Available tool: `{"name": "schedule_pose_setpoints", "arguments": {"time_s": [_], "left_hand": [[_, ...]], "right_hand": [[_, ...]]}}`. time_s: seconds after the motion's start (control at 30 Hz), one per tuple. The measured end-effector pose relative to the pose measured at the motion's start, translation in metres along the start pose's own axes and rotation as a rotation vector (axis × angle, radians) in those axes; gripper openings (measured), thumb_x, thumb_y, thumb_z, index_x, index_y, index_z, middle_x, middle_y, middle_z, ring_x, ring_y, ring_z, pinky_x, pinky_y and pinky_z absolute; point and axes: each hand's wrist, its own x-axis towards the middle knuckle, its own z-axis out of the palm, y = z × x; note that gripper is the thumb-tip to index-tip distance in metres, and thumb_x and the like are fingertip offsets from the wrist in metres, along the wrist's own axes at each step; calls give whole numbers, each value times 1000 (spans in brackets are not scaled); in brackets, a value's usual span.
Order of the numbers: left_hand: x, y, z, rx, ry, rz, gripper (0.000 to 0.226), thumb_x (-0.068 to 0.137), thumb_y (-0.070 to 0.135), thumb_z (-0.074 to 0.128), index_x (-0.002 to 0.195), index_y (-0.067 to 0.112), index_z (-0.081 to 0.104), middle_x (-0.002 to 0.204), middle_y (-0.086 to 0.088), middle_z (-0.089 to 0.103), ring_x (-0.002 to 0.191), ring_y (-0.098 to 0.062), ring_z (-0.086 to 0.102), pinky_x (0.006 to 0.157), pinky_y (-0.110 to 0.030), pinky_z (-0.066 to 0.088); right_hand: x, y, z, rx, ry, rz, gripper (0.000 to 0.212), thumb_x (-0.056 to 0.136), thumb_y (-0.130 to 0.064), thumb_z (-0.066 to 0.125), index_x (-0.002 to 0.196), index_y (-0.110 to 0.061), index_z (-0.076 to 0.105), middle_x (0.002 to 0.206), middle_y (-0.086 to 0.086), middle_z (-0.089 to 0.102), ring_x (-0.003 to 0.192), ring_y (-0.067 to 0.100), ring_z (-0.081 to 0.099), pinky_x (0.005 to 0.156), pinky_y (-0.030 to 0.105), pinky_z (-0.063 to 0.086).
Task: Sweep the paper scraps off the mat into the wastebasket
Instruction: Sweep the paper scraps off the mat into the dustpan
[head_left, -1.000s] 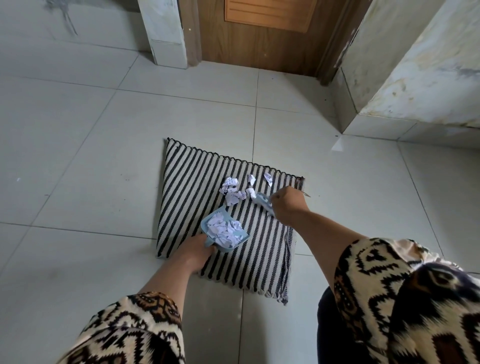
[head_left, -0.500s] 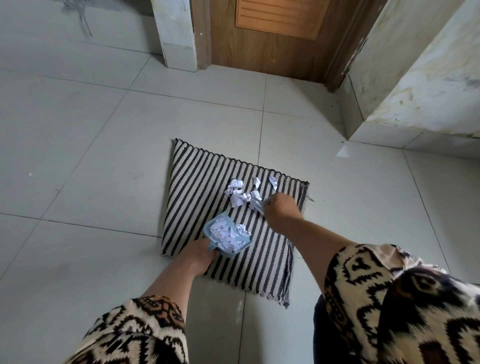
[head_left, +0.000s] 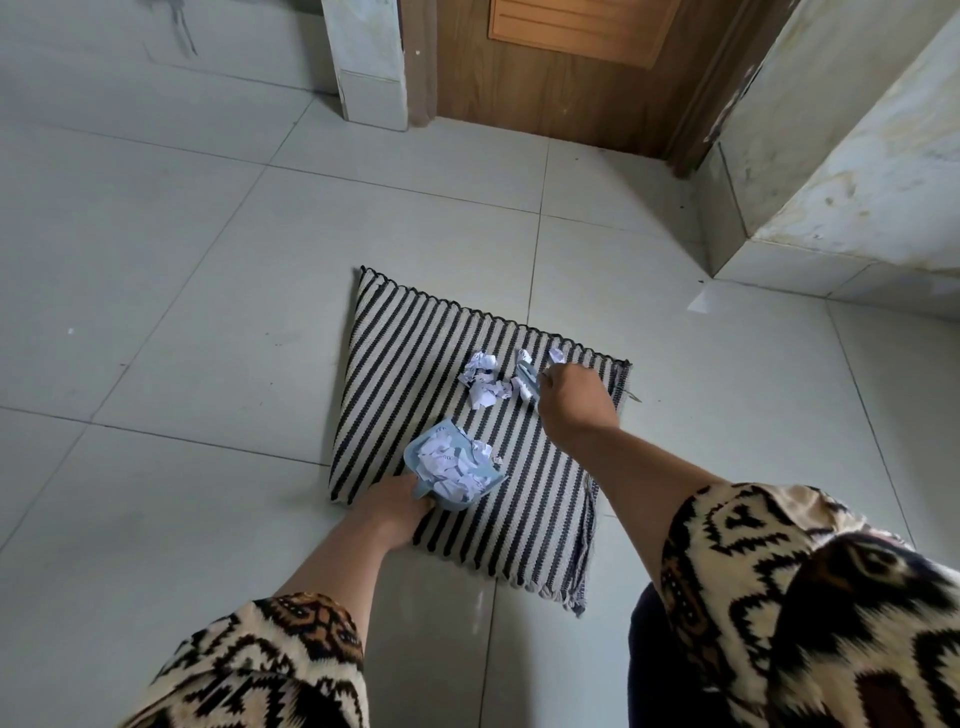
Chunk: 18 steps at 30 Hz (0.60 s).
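Note:
A black-and-white striped mat (head_left: 415, 364) lies on the tiled floor. My left hand (head_left: 392, 506) grips the handle of a small light-blue dustpan (head_left: 415, 457) resting on the mat, filled with white paper scraps. Several more crumpled paper scraps (head_left: 483, 382) lie on the mat's far part. My right hand (head_left: 569, 397) is closed around a small light-blue brush (head_left: 527, 382), whose head touches the right side of those scraps. One scrap (head_left: 557, 356) lies just beyond the brush. No wastebasket is in view.
Grey floor tiles (head_left: 182, 338) surround the mat. A wooden door (head_left: 561, 67) stands at the back, with a white pillar (head_left: 371, 62) to its left and a marbled wall (head_left: 857, 156) at the right. A small white piece (head_left: 701, 301) lies by the wall base.
My right hand has drawn the brush back a little toward the mat's far right, behind the loose scraps. The dustpan stays put in my left hand.

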Motion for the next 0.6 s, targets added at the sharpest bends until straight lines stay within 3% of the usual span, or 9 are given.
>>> {"name": "schedule_pose_setpoints", "arguments": {"time_s": [0.13, 0.27, 0.37, 0.47, 0.6], "left_hand": [[1, 1, -1, 7, 10, -10, 30, 97, 19, 35, 111, 8, 60, 107, -11, 67, 98, -27, 63, 88, -38, 51], [5, 2, -1, 31, 15, -2, 31, 96, 17, 34, 109, 9, 61, 105, -10, 68, 96, -27, 64, 88, -39, 52], [6, 3, -2, 37, 16, -10, 31, 97, 18, 34, 109, 10, 61, 109, -10, 68, 99, -27, 63, 89, -38, 51], [8, 2, -1, 23, 13, -32, 30, 98, 21, 37, 115, 12, 60, 116, -11, 66, 105, -28, 61, 91, -36, 50], [7, 3, -2, -1, 11, -46, 30, 99, 22, 38, 119, 12, 59, 121, -11, 64, 108, -28, 60, 93, -36, 49]], "right_hand": [[7, 6, 3, -7, 39, 34, 34, 107, -22, 37, 80, -11, 55, 77, 4, 55, 56, 10, 44, 45, 23, 29], [4, 6, 8, 88, -200, 21, 30, 107, -25, 39, 95, -10, 62, 76, 2, 56, 52, 8, 41, 40, 14, 32], [-1, -5, 10, 152, -314, -20, 30, 107, -28, 40, 91, -12, 60, 75, 1, 55, 54, 8, 42, 46, 17, 36], [-2, -16, 6, 140, -324, -88, 31, 107, -26, 40, 87, -12, 59, 77, 3, 57, 58, 10, 48, 50, 18, 38], [4, -18, 1, 71, -198, -122, 35, 108, -25, 36, 83, -11, 58, 74, 4, 58, 55, 12, 46, 50, 23, 39]]}}
